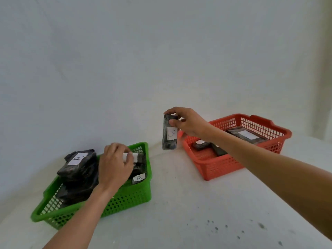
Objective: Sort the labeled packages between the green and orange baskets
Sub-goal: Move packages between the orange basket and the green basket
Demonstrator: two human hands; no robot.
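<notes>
My right hand [186,123] pinches the top of a dark wrapped package labeled B [169,134], which hangs upright in the air between the two baskets, just left of the orange basket [224,166]. My left hand [115,164] reaches into the green basket [129,198] with its fingers curled over a dark package with a white label [136,158]; the grip itself is hidden. The green basket also holds a stacked package labeled A [79,164] and a smaller one labeled A [139,177]. Several dark labeled packages [246,135] lie in the orange basket.
Both baskets stand on a white cloth-covered surface [179,203] that runs up into a white backdrop. Dark specks mark the cloth at the lower right [233,229].
</notes>
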